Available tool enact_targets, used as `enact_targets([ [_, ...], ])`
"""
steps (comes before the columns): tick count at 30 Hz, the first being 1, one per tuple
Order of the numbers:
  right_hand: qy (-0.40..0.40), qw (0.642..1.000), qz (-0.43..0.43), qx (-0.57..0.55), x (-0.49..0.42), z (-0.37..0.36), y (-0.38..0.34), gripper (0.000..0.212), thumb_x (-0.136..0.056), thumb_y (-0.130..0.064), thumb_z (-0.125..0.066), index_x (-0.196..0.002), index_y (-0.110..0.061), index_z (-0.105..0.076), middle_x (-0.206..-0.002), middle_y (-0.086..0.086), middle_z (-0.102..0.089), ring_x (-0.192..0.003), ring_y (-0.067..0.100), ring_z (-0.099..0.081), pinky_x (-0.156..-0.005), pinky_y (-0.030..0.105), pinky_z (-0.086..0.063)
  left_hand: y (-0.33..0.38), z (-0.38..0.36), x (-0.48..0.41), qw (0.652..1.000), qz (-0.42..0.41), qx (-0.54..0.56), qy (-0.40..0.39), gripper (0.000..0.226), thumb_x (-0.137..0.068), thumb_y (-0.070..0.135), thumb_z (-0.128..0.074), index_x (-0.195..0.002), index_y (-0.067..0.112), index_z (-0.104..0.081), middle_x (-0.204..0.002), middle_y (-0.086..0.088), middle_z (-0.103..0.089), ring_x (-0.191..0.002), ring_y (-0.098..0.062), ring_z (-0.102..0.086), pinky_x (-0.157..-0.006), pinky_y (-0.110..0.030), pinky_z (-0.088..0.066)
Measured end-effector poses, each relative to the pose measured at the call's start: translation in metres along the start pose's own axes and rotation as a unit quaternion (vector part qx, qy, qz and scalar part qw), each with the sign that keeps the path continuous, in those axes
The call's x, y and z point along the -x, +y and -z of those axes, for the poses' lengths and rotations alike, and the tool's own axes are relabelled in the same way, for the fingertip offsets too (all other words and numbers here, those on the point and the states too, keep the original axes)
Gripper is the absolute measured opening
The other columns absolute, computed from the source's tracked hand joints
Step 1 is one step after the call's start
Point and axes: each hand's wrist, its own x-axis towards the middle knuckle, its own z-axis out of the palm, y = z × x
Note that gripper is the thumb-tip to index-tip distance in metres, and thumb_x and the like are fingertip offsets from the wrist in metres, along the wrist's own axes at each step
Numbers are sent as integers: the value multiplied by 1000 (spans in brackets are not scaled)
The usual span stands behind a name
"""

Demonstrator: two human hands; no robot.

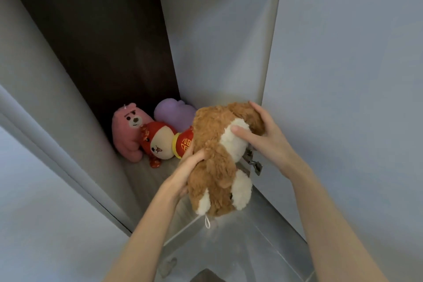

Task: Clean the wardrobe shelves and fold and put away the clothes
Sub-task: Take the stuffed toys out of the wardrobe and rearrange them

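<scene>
Step in hand, judged: shelf clearing or restocking; removal versus return not determinable.
Brown plush dog [217, 162] held at mouth of shelf [146, 174], between both hands.
Left hand [183, 174]: fingers [194, 158] curled into toy's mid-body, gripping.
Right hand [263, 137]: thumb on white patch, fingers wrapped over far end, gripping.
Beyond fingers, at shelf rear: pink bear [128, 135], red plush [160, 142], purple plush [174, 112], touching.
Next move calls for: two-hand carry clear of hinge [251, 162], just below right hand.

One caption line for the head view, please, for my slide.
Left hand and right hand hold a brown-and-white plush toy above the wardrobe shelf, near three other plush toys.
</scene>
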Motion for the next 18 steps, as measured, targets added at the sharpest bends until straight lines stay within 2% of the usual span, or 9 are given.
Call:
enact_targets([
  [4, -38, 998, -32, -37, 6, 5, -1, 85, -72, -38, -81, -142, -42, -34, -125, -20, -54, -105, -4, -61, -82, 21, -57, 10, 2, 2, 994, 16, -98, -44, 68, -57, 19, -71, -113, 49, -48, -116, 7, -64, -110, -18, -61, -91, -36, -52],
  [6, -44, 997, -57, -36, 6, 1, 2, 93, -60, -41, -90, -135, -44, -34, -125, -13, -54, -108, 5, -61, -86, 33, -58, 13, -3, 1, 986, -1, -155, -67, 67, -63, 15, -68, -118, 47, -45, -117, 8, -62, -108, -10, -62, -89, -28, -52],
  [8, -5, 998, -61, -15, 2, -5, 9, 95, -47, -46, -95, -123, -50, -39, -127, -8, -53, -116, 13, -57, -94, 42, -54, 11, -8, -2, 975, -16, -206, -78, 78, -62, 18, -71, -129, 41, -39, -121, 9, -60, -110, -6, -60, -90, -23, -50],
  [10, 47, 998, -46, 1, 0, -11, 17, 80, -46, -41, -89, -111, -53, -44, -123, -5, -54, -119, 17, -54, -98, 44, -50, 8, -10, -4, 963, -23, -255, -89, 87, -61, 21, -74, -136, 40, -34, -125, 11, -57, -114, -4, -56, -96, -24, -47],
  [12, 96, 994, -30, 43, 0, -11, 25, 72, -47, -39, -84, -108, -52, -46, -120, -4, -55, -117, 18, -53, -97, 44, -50, 5, -4, -10, 955, -10, -268, -129, 81, -69, 13, -72, -135, 43, -37, -132, 14, -52, -120, -1, -50, -100, -24, -43],
  [13, 116, 990, -24, 76, 1, -10, 26, 73, -48, -38, -82, -110, -48, -46, -121, -2, -54, -115, 16, -52, -97, 42, -49, 4, 2, -15, 962, 10, -234, -137, 78, -71, 11, -70, -136, 42, -43, -136, 13, -50, -125, -4, -47, -105, -29, -41],
  [15, 120, 981, -12, 149, 4, -7, 23, 74, -54, -33, -82, -118, -41, -46, -126, 1, -46, -107, 13, -46, -95, 34, -44, 1, 16, -30, 983, 37, -164, -75, 70, -71, 13, -65, -134, 40, -51, -144, 6, -45, -133, -17, -41, -109, -42, -36],
  [16, 107, 977, -11, 182, 5, -6, 22, 74, -58, -30, -81, -121, -39, -45, -128, 1, -41, -104, 14, -43, -93, 33, -43, -2, 22, -40, 986, 35, -165, 0, 64, -74, 13, -61, -132, 39, -54, -145, 3, -44, -132, -19, -41, -107, -42, -38],
  [18, 74, 972, -18, 221, 6, -5, 20, 76, -62, -26, -80, -126, -39, -42, -129, 1, -34, -104, 20, -44, -92, 36, -45, -11, 34, -59, 971, 58, -151, 176, 55, -82, 10, -57, -132, 33, -52, -139, -5, -48, -121, -22, -48, -90, -36, -47],
])
